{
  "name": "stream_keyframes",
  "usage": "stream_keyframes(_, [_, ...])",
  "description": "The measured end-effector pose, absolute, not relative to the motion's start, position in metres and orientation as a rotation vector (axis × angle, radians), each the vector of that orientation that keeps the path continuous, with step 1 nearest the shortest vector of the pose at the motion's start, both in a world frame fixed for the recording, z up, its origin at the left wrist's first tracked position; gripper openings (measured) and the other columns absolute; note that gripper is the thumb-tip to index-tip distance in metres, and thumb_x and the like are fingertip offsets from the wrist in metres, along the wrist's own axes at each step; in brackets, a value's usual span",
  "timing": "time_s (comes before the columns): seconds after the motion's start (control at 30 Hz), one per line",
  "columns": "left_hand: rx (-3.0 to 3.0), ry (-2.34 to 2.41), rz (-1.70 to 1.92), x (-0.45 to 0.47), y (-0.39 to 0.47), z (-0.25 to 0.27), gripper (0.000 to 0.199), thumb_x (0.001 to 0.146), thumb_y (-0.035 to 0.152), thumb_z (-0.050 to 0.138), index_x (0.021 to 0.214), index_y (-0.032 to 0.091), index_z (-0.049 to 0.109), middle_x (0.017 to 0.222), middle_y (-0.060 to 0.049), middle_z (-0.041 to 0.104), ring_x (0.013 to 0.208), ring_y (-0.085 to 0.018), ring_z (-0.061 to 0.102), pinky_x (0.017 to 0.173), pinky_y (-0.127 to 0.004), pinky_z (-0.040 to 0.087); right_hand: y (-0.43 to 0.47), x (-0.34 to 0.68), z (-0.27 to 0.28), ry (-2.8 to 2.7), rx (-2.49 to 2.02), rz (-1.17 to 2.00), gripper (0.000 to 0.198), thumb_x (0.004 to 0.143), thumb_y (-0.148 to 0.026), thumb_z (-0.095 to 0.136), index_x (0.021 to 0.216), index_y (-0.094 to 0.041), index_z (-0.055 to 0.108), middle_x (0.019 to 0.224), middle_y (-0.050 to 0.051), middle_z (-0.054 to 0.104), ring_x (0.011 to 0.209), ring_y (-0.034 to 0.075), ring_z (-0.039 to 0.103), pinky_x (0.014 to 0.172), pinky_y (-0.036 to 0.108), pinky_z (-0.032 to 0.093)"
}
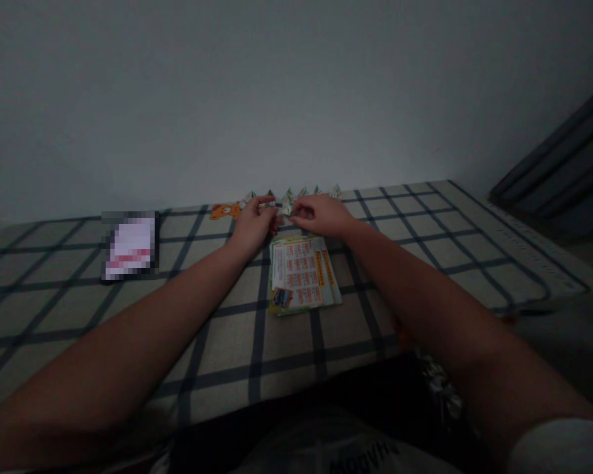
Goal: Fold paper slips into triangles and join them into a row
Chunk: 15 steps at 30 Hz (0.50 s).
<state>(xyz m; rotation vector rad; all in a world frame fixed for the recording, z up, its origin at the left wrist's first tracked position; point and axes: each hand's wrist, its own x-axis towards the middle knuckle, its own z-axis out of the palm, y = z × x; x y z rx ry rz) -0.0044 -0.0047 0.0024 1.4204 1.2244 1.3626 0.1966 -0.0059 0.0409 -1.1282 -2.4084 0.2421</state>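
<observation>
My left hand (254, 225) and my right hand (321, 214) are close together at the far side of the cloth-covered table. Between their fingertips is a small piece of folded printed paper (285, 210), partly hidden by the fingers. Both hands have bent, closed fingers around its sides. Just behind, several small pointed folded papers (336, 191) stand in a row near the wall, some covered by my hands. On my side of the hands lies a stack of printed leaflets (301, 273) with orange and yellow print.
A dark-edged device with a blurred bright screen (131, 247) lies to the left. The checked tablecloth (425, 230) carries an orange bear figure (225, 210) beside my left hand. A pale wall (296, 99) rises behind the table, and dark folded fabric (563, 158) hangs at right.
</observation>
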Motion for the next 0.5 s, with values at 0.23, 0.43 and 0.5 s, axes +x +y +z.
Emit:
stream_keyframes(0.23, [1.472, 1.286, 1.303, -0.003, -0.008, 0.003, 0.039, 0.082, 0.025, 0.06, 0.12, 0.019, 0.058, 0.066, 0.003, 0.062, 0.047, -0.011, 0.051, 0.046, -0.022, 0.038, -0.006, 0.205, 0.045, -2.443, -1.291, 0.179, 0.028, 0.088, -0.04, 0.064, 0.102, -0.018, 0.075, 0.087, 0.004, 0.072, 0.074, 0.016, 0.057, 0.063, 0.027, 0.03])
stream_keyframes(0.43, [1.595, 1.305, 1.247, -0.005, -0.008, -0.001, 0.043, 0.081, 0.029, 0.06, 0.123, 0.019, 0.058, 0.07, 0.001, 0.064, 0.053, -0.014, 0.056, 0.051, -0.025, 0.042, -0.003, 0.211, 0.045, -2.485, -1.297, 0.277, 0.033, 0.086, -0.046, 0.068, 0.103, -0.019, 0.077, 0.088, 0.004, 0.073, 0.076, 0.016, 0.059, 0.063, 0.027, 0.031])
stream_keyframes(0.5, [1.621, 1.295, 1.239, -0.006, -0.008, -0.002, 0.042, 0.081, 0.028, 0.06, 0.122, 0.019, 0.06, 0.071, 0.001, 0.064, 0.054, -0.014, 0.056, 0.052, -0.025, 0.042, -0.003, 0.211, 0.045, -2.471, -1.274, 0.296, 0.037, 0.089, -0.052, 0.065, 0.099, -0.019, 0.077, 0.085, 0.005, 0.072, 0.073, 0.016, 0.058, 0.063, 0.027, 0.031])
